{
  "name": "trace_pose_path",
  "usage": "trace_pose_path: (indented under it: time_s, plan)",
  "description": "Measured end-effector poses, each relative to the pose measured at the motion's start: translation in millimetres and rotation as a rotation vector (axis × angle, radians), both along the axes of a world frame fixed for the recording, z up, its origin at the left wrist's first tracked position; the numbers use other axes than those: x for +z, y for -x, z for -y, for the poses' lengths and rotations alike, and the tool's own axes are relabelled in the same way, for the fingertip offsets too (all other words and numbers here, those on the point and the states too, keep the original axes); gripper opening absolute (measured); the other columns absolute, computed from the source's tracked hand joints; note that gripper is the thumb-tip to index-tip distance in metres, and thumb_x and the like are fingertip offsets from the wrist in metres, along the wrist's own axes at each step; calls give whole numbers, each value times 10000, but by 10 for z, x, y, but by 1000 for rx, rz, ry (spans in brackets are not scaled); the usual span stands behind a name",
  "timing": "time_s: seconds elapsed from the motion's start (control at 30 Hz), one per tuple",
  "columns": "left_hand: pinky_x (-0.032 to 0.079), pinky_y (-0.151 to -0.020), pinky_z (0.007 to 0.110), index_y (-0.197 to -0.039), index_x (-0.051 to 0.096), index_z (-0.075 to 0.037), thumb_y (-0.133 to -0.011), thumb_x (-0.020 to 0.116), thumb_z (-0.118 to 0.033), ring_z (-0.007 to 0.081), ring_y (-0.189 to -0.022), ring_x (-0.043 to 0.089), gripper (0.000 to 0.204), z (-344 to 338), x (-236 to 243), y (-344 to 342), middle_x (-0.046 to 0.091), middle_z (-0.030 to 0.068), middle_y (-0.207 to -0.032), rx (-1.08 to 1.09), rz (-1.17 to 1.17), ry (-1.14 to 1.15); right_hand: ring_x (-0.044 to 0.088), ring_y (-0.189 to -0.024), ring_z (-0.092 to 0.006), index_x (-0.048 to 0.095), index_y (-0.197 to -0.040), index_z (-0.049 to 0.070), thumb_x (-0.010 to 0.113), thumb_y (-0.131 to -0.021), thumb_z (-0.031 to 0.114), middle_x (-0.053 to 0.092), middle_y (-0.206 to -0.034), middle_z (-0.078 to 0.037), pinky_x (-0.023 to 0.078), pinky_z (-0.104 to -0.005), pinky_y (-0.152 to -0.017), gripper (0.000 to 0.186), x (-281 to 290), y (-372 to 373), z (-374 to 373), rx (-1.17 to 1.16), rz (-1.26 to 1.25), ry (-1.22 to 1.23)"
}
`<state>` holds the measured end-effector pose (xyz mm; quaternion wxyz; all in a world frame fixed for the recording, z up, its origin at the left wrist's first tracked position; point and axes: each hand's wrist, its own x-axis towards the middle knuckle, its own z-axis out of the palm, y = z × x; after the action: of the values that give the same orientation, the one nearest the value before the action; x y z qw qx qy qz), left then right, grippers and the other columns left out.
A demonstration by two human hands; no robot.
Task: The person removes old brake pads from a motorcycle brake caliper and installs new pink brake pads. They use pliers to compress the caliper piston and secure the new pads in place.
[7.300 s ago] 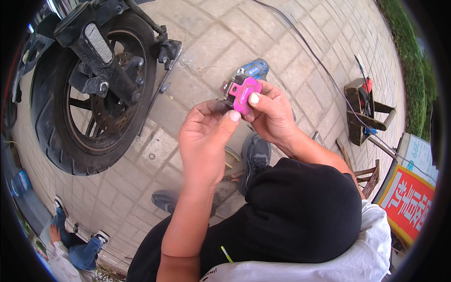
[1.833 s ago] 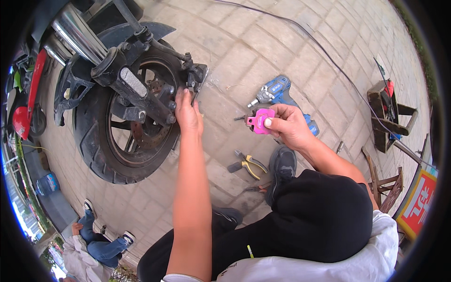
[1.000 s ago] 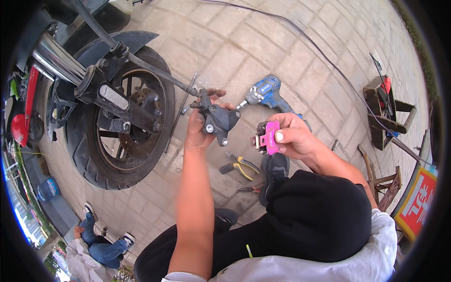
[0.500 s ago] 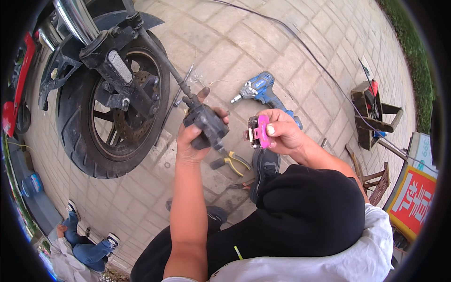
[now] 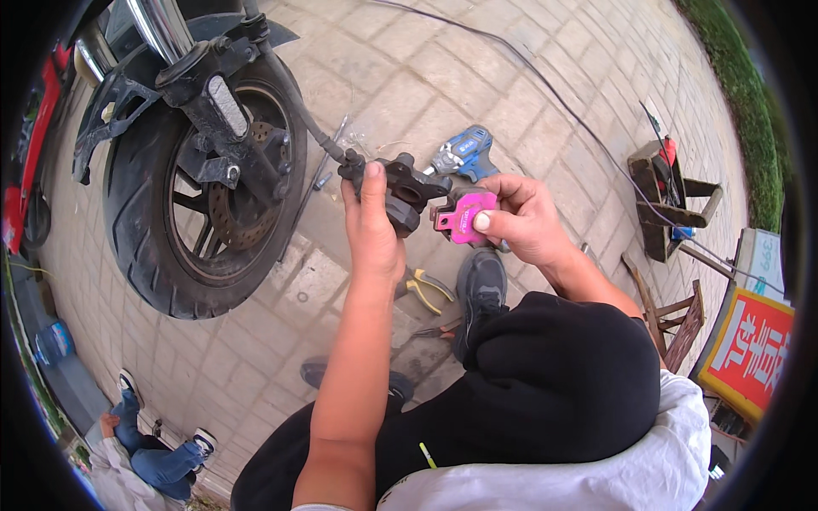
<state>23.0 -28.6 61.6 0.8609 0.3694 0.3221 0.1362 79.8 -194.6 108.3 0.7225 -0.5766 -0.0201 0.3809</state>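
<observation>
My left hand (image 5: 375, 232) grips a black brake caliper (image 5: 409, 183), thumb along its near side; the caliper hangs on a hose (image 5: 319, 136) from the front fork. Just right of it, my right hand (image 5: 532, 221) pinches pink brake pads (image 5: 467, 218) with metal fittings, thumb on the pink face. The caliper's inside is turned toward the pads; whether they touch is hard to tell. To the left stands the motorcycle's front wheel (image 5: 128, 238) with its brake disc (image 5: 230, 223). Behind my hands a blue power drill (image 5: 473, 149) lies on the paving.
Yellow-handled pliers (image 5: 434, 294) lie by my shoe (image 5: 481, 289). Right: a wooden toolbox (image 5: 660, 230), wooden chair (image 5: 682, 328), red-and-yellow sign (image 5: 745, 349) and hedge (image 5: 733, 111). A cord (image 5: 579, 123) crosses the paving (image 5: 426, 68). Lower left: a seated person (image 5: 145, 443) and water jug (image 5: 53, 341).
Over the last two seconds my left hand took the caliper from beside the wheel and turned it over. My right hand has brought the pink pads up and left, closer to it.
</observation>
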Motion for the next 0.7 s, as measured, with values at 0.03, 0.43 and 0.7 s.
trace_pose_path:
  time_s: [0.03, 0.43, 0.7]
  plan:
    - [506, -858, 360, -1157, 519, -41, -942, 563, -477, 196, -940, 624, 488, -12, -53, 13, 628, 110, -1041, 1, -1, 3, 533, -606, -67, 642, -999, -51, 756, -795, 88, 657, -798, -47, 422, -214, -558, 272, 69, 17, -42, -17, 55, 77]
    - [475, -875, 403, -1128, 577, -67, -944, 503, -557, 233, -977, 601, 528, -2, -73, 2, 623, 125, -1023, 14, 60, 170, 494, -519, -116, 605, -881, -12, 747, -723, 46, 540, -689, -55, 381, -270, -477, 220, 45, -9, -39, 133, 1016, 337]
    - [456, -960, 437, -1133, 583, -69, -929, 553, -533, 263, -1027, 593, 508, -135, -540, -102, 633, 74, -1050, -106, 309, 289, 517, -606, -74, 641, -951, -24, 749, -790, 114, 643, -798, -35, 398, -227, -528, 238, 61, -51, 177, -55, -63, -18]
